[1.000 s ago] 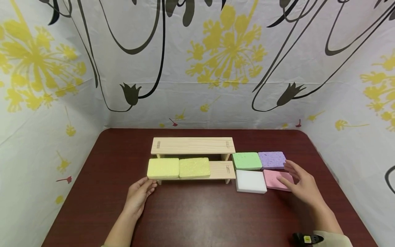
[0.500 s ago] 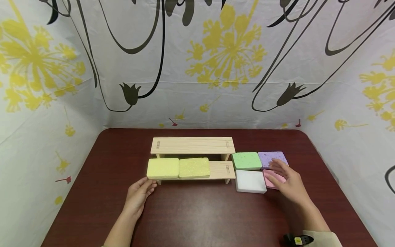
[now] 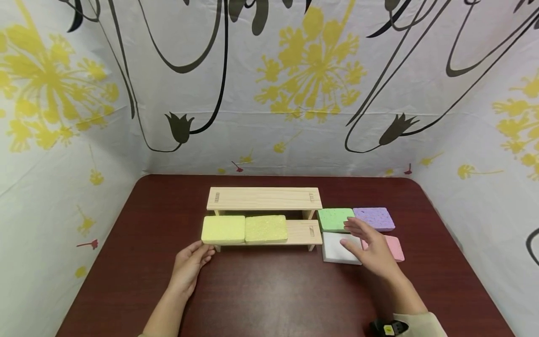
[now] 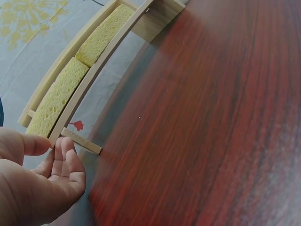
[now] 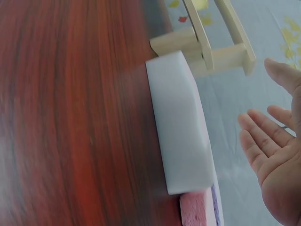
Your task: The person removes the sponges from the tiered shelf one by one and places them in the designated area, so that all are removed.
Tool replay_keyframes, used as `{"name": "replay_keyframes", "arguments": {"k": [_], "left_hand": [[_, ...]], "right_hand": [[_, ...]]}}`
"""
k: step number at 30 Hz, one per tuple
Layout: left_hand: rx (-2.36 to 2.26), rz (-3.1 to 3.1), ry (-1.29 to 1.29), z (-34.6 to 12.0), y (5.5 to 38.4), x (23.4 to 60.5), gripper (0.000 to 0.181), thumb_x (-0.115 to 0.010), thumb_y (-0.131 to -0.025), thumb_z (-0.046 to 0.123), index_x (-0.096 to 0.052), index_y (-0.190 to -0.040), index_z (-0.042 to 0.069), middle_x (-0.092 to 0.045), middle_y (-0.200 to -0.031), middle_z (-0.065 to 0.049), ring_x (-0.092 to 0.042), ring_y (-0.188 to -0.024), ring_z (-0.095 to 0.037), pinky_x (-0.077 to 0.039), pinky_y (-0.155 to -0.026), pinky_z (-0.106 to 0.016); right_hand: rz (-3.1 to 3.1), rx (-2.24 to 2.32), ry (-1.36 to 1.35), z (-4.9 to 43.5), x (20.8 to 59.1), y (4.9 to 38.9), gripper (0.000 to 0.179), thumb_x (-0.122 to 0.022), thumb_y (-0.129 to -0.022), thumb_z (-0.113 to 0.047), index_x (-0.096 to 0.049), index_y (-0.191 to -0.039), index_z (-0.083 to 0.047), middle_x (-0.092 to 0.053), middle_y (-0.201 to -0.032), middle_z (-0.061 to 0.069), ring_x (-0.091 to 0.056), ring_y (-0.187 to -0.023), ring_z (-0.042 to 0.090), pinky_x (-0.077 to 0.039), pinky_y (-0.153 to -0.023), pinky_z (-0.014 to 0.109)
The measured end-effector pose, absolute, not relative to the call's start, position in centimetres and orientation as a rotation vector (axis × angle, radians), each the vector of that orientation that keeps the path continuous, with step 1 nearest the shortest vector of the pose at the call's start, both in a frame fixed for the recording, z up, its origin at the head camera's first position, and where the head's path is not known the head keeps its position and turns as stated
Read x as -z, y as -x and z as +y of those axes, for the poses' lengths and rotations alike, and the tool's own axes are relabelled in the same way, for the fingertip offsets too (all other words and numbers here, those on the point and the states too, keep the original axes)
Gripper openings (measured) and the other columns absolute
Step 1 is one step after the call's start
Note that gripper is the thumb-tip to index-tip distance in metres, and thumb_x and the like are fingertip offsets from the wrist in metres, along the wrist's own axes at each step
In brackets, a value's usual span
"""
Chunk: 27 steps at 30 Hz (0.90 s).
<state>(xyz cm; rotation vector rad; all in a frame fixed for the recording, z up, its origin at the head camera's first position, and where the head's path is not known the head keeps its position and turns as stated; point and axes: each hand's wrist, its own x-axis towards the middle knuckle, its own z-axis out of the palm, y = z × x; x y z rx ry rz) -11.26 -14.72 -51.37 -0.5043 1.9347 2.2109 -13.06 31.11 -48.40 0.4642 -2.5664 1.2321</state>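
Note:
A two-tier wooden shelf [image 3: 264,199] stands on the table, with two yellow sponges [image 3: 223,229] side by side on its lower board [image 3: 302,231]. My left hand [image 3: 188,263] pinches the lower board's left front corner between thumb and fingers, beside a short leg [image 4: 82,141]. My right hand [image 3: 375,252] hovers, fingers fairly straight and holding nothing, above a white sponge block [image 3: 336,250] and a pink sponge [image 3: 395,248], partly covering both. Behind these lie a green sponge [image 3: 334,219] and a purple sponge [image 3: 375,218]. The right wrist view shows the palm apart from the white block [image 5: 181,127].
The dark red-brown table [image 3: 261,295] has rounded far corners. White cloth [image 3: 278,93] printed with yellow and dark flowers surrounds its back and sides. The four-coloured group sits close against the shelf's right end. A watch-like black device [image 3: 388,328] is on the right wrist.
My right hand has moved left, from over the pink and purple sponges to over the white block and the green sponge's edge. My left hand keeps its hold on the shelf corner.

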Motion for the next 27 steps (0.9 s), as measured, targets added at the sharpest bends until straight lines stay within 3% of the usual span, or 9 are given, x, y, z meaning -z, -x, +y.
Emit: {"name": "replay_keyframes", "arguments": {"k": [4,22,27], "left_hand": [[-2.211,1.934,0.504,-14.7,11.3,51.4,0.05,-0.051,-0.105,0.005,-0.034,-0.146,-0.017,-0.064,-0.117,-0.017,-0.064,-0.093,-0.006,-0.055,-0.087,-0.02],[-2.207,1.934,0.502,-14.8,11.4,51.4,0.052,-0.05,-0.105,0.005,-0.031,-0.148,-0.017,-0.063,-0.12,-0.021,-0.064,-0.092,-0.006,-0.055,-0.086,-0.019],[-2.213,1.927,0.51,-14.7,11.4,51.5,0.051,-0.05,-0.104,0.005,-0.032,-0.147,-0.018,-0.064,-0.116,-0.017,-0.064,-0.091,-0.006,-0.055,-0.086,-0.019]], "right_hand": [[-2.526,-1.271,-0.518,30.2,48.6,13.3,0.06,-0.082,-0.081,0.003,-0.057,-0.136,0.004,-0.068,-0.12,0.022,-0.068,-0.106,0.03,-0.047,-0.096,0.011],[-2.564,-1.289,-0.617,25.9,48.4,14.1,0.056,-0.081,-0.084,-0.003,-0.057,-0.135,0.004,-0.066,-0.124,0.019,-0.066,-0.112,0.032,-0.048,-0.098,0.015],[-2.567,-1.238,-0.667,24.8,48.3,14.3,0.056,-0.082,-0.084,-0.005,-0.059,-0.133,0.005,-0.067,-0.125,0.015,-0.065,-0.114,0.03,-0.052,-0.099,0.025]]}}
